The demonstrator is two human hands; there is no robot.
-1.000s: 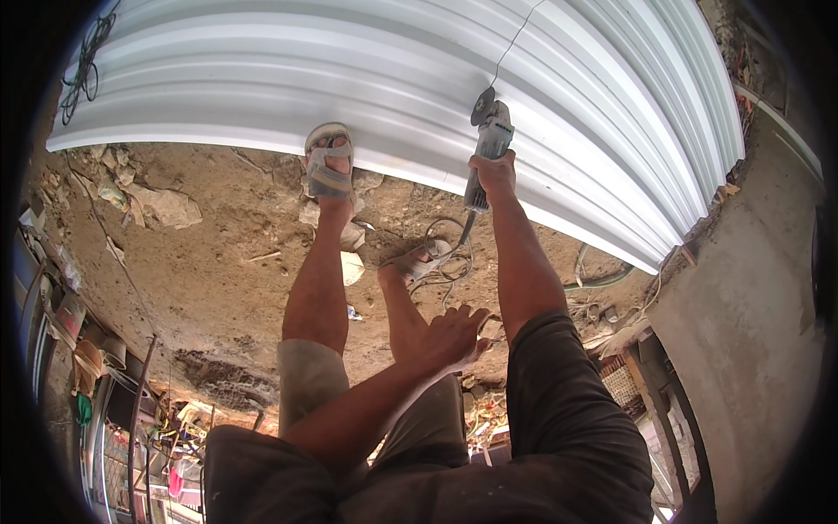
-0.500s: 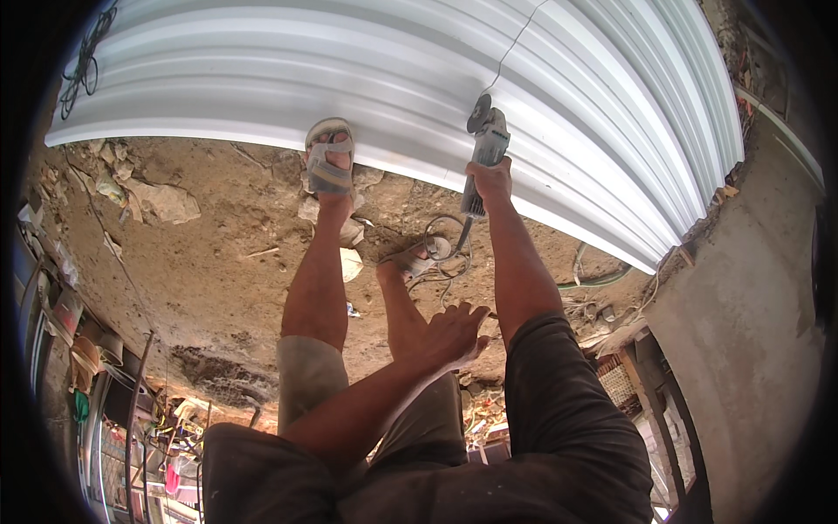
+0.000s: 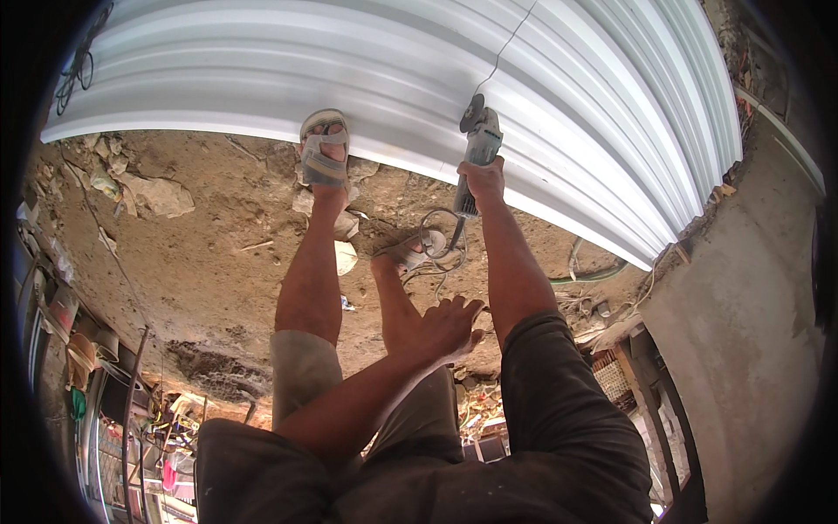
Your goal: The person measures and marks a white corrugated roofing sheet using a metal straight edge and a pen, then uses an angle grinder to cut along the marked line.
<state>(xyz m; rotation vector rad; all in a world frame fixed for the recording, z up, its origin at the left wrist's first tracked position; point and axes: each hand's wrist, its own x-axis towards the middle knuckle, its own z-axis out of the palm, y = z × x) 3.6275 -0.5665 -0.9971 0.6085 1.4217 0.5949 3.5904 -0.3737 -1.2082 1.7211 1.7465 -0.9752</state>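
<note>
My right hand (image 3: 485,182) is wrapped round the body of a grey-green angle grinder (image 3: 483,144). Its dark disc (image 3: 472,113) is at the white corrugated metal sheet (image 3: 236,83), short of the sheet's near edge. From the disc a thin dark line, which looks like a cut, runs across the ribs to the top of the view. My left hand (image 3: 447,330) is held out over my thighs, empty, its fingers apart and slightly bent. My left foot, in a strapped sandal (image 3: 325,144), rests on the sheet's near edge.
The grinder's cord (image 3: 436,236) loops by my other sandalled foot (image 3: 419,248) on the dirt ground (image 3: 218,210). Broken stones (image 3: 159,194) lie at left. A dark coiled cable (image 3: 78,70) rests on the sheet's far left. A concrete slab (image 3: 724,332) borders the right side.
The whole view has shifted slightly, with things now a little further left and up. Against the sheet, the grinder has come slightly nearer to me. My left hand remains empty.
</note>
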